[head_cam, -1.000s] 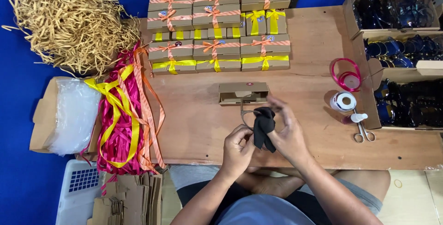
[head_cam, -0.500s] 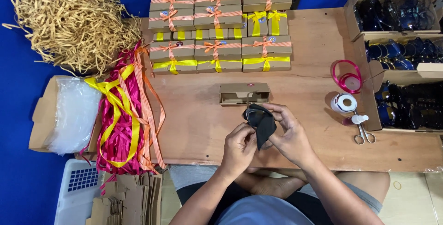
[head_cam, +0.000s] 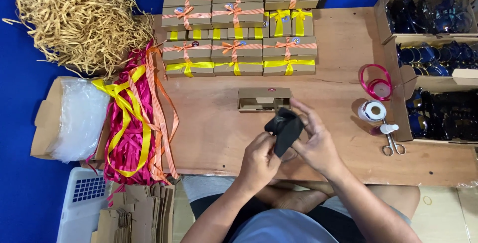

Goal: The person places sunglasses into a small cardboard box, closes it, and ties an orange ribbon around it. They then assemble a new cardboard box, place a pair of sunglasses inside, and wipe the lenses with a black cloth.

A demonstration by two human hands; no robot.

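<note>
Black pouch (head_cam: 285,129) gripped by left hand (head_cam: 259,162) and right hand (head_cam: 314,143), just near of open cardboard box (head_cam: 264,99) on bench (head_cam: 338,88).

We find bare wooden bench (head_cam: 209,123) between the heap of pink and yellow ribbons (head_cam: 132,123) and the open brown cardboard box (head_cam: 264,99). Rightward, the white tape roll (head_cam: 372,110) and steel scissors (head_cam: 393,146) obstruct.
</note>
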